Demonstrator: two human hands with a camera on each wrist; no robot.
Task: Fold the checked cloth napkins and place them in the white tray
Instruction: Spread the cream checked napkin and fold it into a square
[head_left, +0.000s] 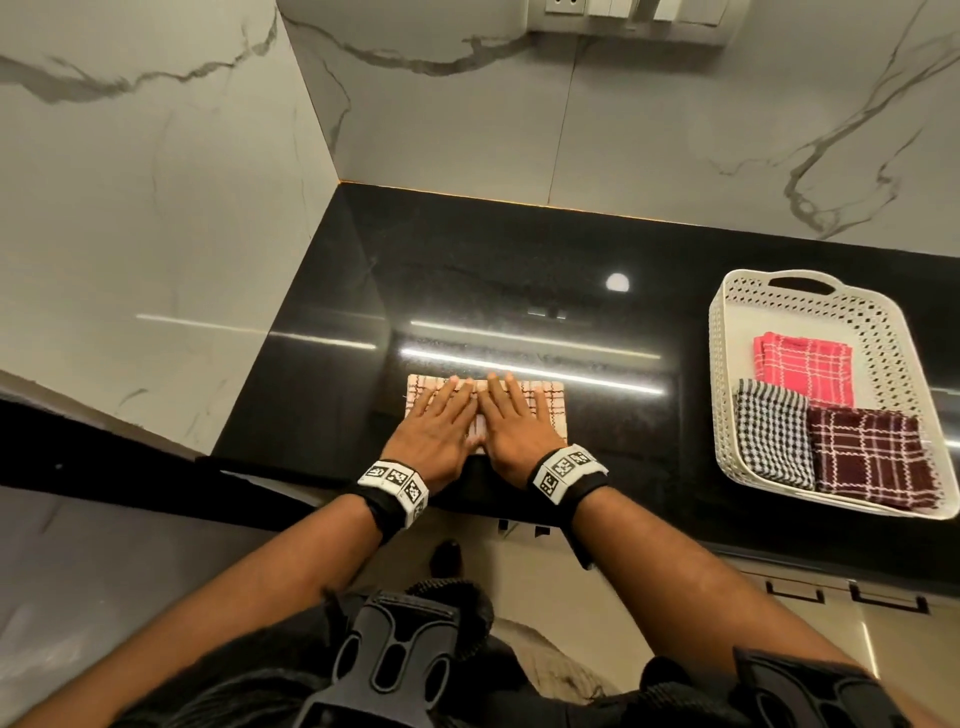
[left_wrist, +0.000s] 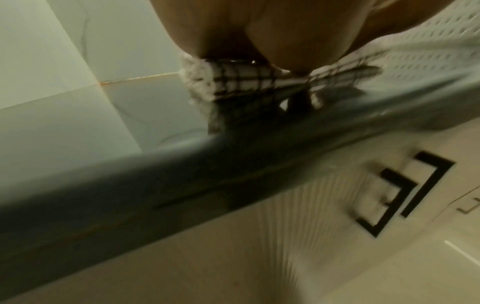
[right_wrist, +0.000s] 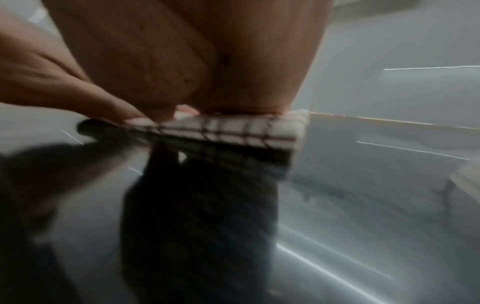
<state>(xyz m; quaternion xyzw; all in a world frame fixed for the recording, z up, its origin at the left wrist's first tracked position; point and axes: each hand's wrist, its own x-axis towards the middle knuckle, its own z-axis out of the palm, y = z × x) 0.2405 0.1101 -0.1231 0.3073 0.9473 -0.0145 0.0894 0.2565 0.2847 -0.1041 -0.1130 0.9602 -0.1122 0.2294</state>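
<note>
On glossy black stone, both hands' fingers (head_left: 451, 397) lie straight, flattening a folded napkin (head_left: 548, 410) (pale woven check).

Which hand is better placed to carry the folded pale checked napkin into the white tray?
Probably the right hand: the white perforated plastic tray stands on its side. Both hands press flat on the pale pink checked cloth napkin; the left hand is farther away.

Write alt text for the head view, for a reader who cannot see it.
Left hand and right hand press flat on a folded pale pink checked cloth napkin on a glossy black stone counter. To the right, a white perforated plastic tray holds three folded checked napkins: coral red, black-and-white, maroon.
</note>
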